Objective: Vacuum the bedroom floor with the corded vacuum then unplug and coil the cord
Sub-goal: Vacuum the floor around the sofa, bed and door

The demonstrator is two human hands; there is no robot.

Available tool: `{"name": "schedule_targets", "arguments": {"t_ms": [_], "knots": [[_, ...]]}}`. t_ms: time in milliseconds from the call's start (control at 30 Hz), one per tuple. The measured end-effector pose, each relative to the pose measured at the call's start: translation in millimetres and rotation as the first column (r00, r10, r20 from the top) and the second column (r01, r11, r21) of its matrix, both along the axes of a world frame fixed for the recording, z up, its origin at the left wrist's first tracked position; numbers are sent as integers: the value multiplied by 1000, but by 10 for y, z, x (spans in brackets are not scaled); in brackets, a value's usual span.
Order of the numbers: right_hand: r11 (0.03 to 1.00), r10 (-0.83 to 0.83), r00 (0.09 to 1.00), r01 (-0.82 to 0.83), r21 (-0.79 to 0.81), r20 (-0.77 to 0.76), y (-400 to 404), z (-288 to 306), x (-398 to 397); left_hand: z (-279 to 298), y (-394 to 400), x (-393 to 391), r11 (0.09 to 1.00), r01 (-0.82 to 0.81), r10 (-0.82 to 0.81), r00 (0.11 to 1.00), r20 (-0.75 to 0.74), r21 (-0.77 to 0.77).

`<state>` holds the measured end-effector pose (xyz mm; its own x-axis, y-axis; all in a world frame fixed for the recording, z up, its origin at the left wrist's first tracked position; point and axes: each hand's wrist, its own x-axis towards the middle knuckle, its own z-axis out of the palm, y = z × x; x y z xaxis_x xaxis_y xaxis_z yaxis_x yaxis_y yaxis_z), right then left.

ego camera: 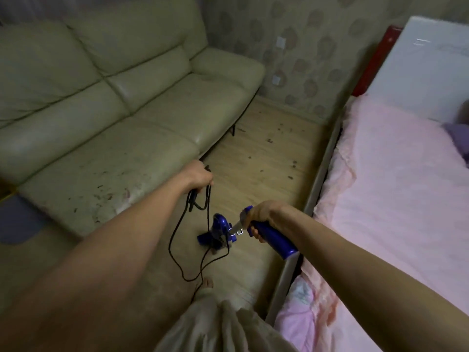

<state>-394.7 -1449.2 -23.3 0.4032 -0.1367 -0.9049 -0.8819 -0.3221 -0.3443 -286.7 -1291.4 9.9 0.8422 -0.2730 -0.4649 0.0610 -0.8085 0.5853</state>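
Observation:
A blue corded stick vacuum stands on the wooden floor between sofa and bed; its body and floor head (217,233) are low in the middle. My right hand (260,217) grips the blue handle (275,239) at the top of the wand. My left hand (200,176) holds several loops of the black cord (175,240), which hangs down, curves over the floor and runs back past my bare foot (208,283). Dark crumbs (269,140) lie scattered on the floor ahead.
A pale green leather sofa (106,118) fills the left, its front edge dirty with specks. A bed with a pink cover (396,199) runs along the right. Wall sockets (276,80) sit on the papered far wall. The floor strip between them is narrow.

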Motion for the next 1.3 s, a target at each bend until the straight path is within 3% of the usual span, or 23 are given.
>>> {"name": "schedule_targets", "arguments": {"t_ms": [100,300,633,867,1133,1300], "knots": [[993,-110,994,110,-36,-9,-230,-54,-121,39,-318,47,996,84,-84,996,3,-23],[950,-311,950,310,49,21,-392,15,-38,19,-700,323,985,173,-173,985,-19,-9],[879,-475,877,471,69,70,-581,-205,910,-248,-873,1151,981,191,-192,980,-59,-14],[845,-534,833,533,48,145,-825,-380,1793,-397,-956,1923,977,159,-170,983,-74,-141],[842,-535,829,539,27,165,-1026,-690,2620,-703,-1019,2560,981,104,-125,984,-125,-166],[855,-509,850,518,-35,138,-1056,-927,2661,-750,-1099,2834,984,147,-158,981,-110,-105]]}}
